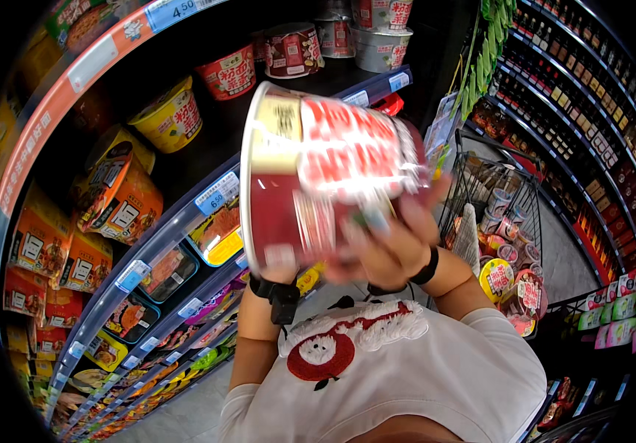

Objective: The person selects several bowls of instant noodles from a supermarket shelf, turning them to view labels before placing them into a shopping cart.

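A large dark-red instant noodle bowl (273, 216) with a white rim is held up close before me, tipped on its side so the rim faces left. My right hand (390, 243), blurred, has its fingers against the bowl's lower right side. Of my left hand (280, 272) only a sliver shows below the rim; the bowl covers the rest. Behind it, the shelf carries a yellow noodle bowl (171, 116), a red noodle bowl (229, 72) and another dark-red bowl (293, 50).
A black wire shopping cart (487, 160) holding several cups and bowls stands at my right. Orange noodle packs (121, 194) fill the left shelf, with price tags along its edge (185, 216). Bottle shelves (578, 83) line the far right.
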Motion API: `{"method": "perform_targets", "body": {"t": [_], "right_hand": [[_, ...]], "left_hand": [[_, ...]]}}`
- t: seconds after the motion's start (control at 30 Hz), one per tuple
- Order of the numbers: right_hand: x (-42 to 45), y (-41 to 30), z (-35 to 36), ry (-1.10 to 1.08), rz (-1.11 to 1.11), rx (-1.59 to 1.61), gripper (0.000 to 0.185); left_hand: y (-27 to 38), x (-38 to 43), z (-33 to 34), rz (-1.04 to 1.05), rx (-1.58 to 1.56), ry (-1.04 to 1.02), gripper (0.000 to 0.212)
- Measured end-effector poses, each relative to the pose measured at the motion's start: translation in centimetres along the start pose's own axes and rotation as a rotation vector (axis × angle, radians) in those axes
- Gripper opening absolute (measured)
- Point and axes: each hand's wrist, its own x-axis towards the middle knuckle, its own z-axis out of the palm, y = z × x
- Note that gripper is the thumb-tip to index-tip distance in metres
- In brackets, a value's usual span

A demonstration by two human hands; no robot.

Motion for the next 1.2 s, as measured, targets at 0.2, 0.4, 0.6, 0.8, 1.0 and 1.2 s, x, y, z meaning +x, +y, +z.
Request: {"method": "perform_targets", "body": {"t": [0.2,0.4,0.6,0.8,1.0,1.2], "right_hand": [[-0.1,2.3,-5.8,-0.213,-0.296,-0.01,0.036],[-0.7,1.7,-5.3,-0.435,-0.266,-0.124,0.034],[-2.5,1.0,-6.3,-0.448,-0.378,-0.099,0.029],[-8.4,0.4,-6.1,0.153,-1.002,0.042,0.026],[-4.1,1.5,-5.4,-0.661,-0.163,-0.257,0.042],[-4.1,5.1,-5.5,-0.997,0.269,-0.413,0.06]], "left_hand": [[-0.5,-1.4,0.2,-0.041,-0.022,-0.059,0.082],[-2.0,1.2,0.3,-0.082,-0.053,-0.044,0.078],[-2.4,0.6,0.6,-0.119,-0.089,-0.071,0.074],[-0.6,-3.5,-0.3,-0.128,-0.115,-0.145,0.071],[-6.3,1.8,0.0,-0.299,-0.317,0.016,0.067],[-10.5,3.7,1.0,-0.781,-1.359,-0.029,0.042]]}}
